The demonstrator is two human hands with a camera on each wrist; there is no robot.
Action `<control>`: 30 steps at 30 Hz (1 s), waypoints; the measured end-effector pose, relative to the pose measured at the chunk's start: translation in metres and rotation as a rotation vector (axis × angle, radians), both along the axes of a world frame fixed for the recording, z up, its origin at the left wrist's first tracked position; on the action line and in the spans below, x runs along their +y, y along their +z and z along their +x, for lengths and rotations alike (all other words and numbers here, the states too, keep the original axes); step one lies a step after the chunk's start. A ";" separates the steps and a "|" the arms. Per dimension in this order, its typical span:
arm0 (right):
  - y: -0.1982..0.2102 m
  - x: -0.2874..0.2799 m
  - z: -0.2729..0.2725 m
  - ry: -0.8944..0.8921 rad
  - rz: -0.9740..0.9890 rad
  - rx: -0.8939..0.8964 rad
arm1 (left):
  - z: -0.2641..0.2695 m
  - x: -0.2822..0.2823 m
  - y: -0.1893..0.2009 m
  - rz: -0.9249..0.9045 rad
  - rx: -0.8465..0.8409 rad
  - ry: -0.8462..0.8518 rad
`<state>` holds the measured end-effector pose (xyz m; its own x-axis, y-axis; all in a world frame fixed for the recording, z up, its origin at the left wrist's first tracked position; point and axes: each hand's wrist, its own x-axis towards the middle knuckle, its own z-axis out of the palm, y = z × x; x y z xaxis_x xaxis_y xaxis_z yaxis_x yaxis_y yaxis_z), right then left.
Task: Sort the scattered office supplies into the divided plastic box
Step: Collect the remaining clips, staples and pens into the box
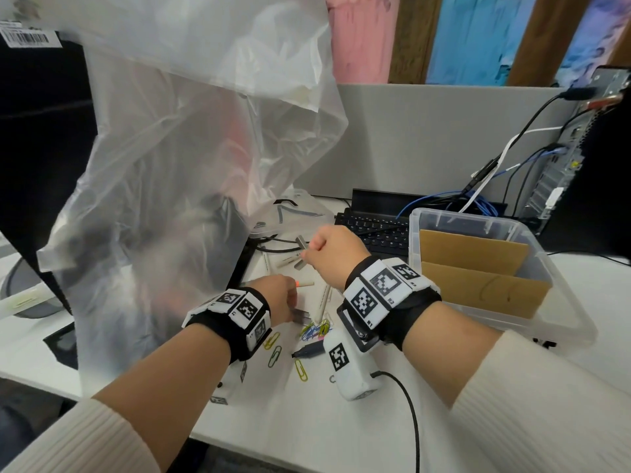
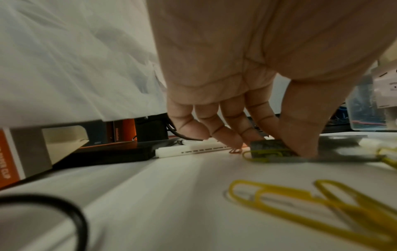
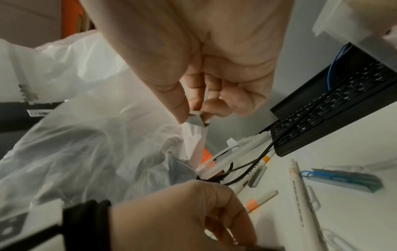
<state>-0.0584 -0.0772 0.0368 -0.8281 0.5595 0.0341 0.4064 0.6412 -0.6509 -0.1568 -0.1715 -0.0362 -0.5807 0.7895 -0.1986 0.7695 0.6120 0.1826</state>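
My right hand is curled above the desk and pinches a grey staple strip between thumb and fingers; the right wrist view shows that staple strip in my right hand. My left hand is down on the desk, its thumb and fingers pinching a second grey staple strip. The left wrist view shows this strip lying on the desktop under my left hand. The divided plastic box with cardboard dividers stands to the right.
White pens, an orange-tipped marker, a black marker and coloured paper clips lie scattered between my hands. A big translucent plastic bag hangs at left. A black keyboard and cables sit behind.
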 end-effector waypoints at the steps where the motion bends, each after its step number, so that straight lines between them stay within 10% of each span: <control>1: 0.002 0.001 0.002 0.002 -0.005 0.016 | 0.001 0.001 0.000 -0.002 0.003 -0.003; 14: 0.012 0.008 0.032 -0.015 -0.462 0.285 | 0.006 0.004 0.009 -0.094 -0.036 0.043; 30: 0.008 0.005 0.051 -0.010 -0.302 0.293 | 0.007 0.003 0.006 0.058 -0.140 0.094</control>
